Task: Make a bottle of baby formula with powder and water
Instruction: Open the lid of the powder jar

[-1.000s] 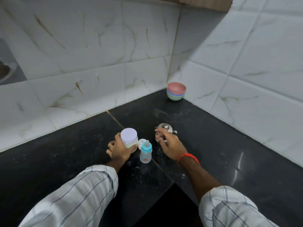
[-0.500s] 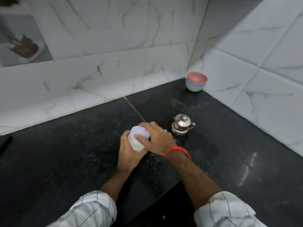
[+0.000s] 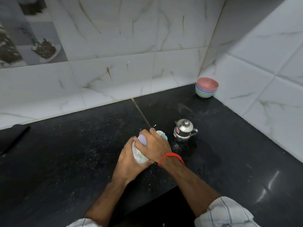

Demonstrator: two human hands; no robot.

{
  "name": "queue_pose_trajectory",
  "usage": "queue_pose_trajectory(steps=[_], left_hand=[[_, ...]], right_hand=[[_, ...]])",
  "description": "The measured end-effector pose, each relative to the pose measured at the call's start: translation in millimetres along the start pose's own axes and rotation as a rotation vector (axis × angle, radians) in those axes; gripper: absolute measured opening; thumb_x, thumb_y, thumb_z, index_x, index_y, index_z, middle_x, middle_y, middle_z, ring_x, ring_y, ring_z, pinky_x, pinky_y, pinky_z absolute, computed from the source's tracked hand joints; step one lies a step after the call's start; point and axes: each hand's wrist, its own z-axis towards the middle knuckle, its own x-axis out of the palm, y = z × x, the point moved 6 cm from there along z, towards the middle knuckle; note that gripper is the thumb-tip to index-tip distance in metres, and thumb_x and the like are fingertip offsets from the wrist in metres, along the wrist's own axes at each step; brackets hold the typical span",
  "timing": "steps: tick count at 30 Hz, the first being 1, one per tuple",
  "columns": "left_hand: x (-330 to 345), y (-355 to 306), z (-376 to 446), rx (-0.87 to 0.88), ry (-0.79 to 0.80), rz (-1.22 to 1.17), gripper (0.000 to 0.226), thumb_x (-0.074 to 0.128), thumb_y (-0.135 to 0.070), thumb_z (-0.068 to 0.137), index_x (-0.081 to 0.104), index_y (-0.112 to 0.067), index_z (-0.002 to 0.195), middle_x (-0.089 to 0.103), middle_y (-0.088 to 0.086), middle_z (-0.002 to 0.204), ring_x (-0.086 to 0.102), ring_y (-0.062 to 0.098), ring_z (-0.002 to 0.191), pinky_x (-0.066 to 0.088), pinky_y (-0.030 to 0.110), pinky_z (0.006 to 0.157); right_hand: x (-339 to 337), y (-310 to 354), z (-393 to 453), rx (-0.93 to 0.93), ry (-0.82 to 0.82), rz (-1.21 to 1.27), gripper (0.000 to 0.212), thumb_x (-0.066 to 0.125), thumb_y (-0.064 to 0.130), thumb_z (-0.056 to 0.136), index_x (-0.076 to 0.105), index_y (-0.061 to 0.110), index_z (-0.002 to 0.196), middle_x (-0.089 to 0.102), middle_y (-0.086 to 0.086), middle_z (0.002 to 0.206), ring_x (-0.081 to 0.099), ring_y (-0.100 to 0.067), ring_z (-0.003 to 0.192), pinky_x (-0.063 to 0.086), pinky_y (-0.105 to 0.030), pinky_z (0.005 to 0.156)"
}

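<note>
A clear powder jar (image 3: 138, 155) with a lilac lid (image 3: 142, 139) is held above the black counter (image 3: 82, 153). My left hand (image 3: 129, 164) grips the jar's body from below and the left. My right hand (image 3: 155, 147) curls over the lilac lid. The jar is tilted toward me. The baby bottle (image 3: 163, 135), with its teal collar, stands just behind my right hand and is mostly hidden by it. A small steel kettle (image 3: 184, 130) stands on the counter to the right of the bottle.
Stacked pastel bowls (image 3: 207, 87) sit in the far right corner against the tiled walls. A dark flat object (image 3: 11, 138) lies at the counter's left edge. White powder specks are scattered around my hands. The counter's front edge runs under my forearms.
My right hand left the kettle and closed over the jar's lid. Both hands have lifted and tilted the jar, which now hides most of the bottle.
</note>
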Motion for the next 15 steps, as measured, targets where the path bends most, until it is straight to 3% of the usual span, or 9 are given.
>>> queue_pose_trajectory(steps=[3,9,12,15], left_hand=[[-2.7,-13.1,-4.0,0.019,-0.006,0.067,0.096,0.091,-0.056,0.059,0.042,-0.035,0.139,0.059,-0.022,0.129,0.061,0.005,0.119,0.055,0.031,0.098],[-12.8,-45.4,-6.1,0.072,0.003,0.128,0.072,0.088,-0.045,0.061,0.041,-0.053,0.116,0.063,-0.024,0.109,0.064,-0.002,0.098,0.057,0.027,0.081],[-12.7,-52.6,-6.0,0.080,0.027,0.141,0.075,0.086,-0.045,0.060,0.044,-0.048,0.122,0.064,-0.022,0.108,0.065,0.002,0.097,0.058,0.029,0.080],[-7.2,-40.3,-6.3,0.026,0.148,0.049,0.078,0.089,-0.046,0.057,0.050,-0.046,0.124,0.070,-0.020,0.110,0.069,0.000,0.101,0.061,0.032,0.086]], right_hand=[[-7.8,-3.5,-5.1,0.007,-0.046,0.010,0.068,0.024,0.071,0.079,0.070,0.027,0.102,0.065,0.006,0.104,0.065,-0.023,0.089,0.041,-0.031,0.072],[-31.5,-10.7,-7.0,-0.075,-0.151,0.175,0.049,0.041,0.066,0.085,0.073,0.030,0.093,0.063,0.008,0.090,0.065,-0.020,0.074,0.056,-0.037,0.068],[-43.5,-13.6,-7.0,-0.141,-0.184,0.215,0.040,0.047,0.060,0.087,0.073,0.029,0.091,0.058,0.008,0.084,0.063,-0.017,0.068,0.057,-0.038,0.061],[-50.7,-9.0,-11.4,-0.369,-0.127,0.229,0.032,0.051,0.052,0.087,0.073,0.030,0.095,0.057,0.007,0.086,0.060,-0.019,0.065,0.052,-0.035,0.058]])
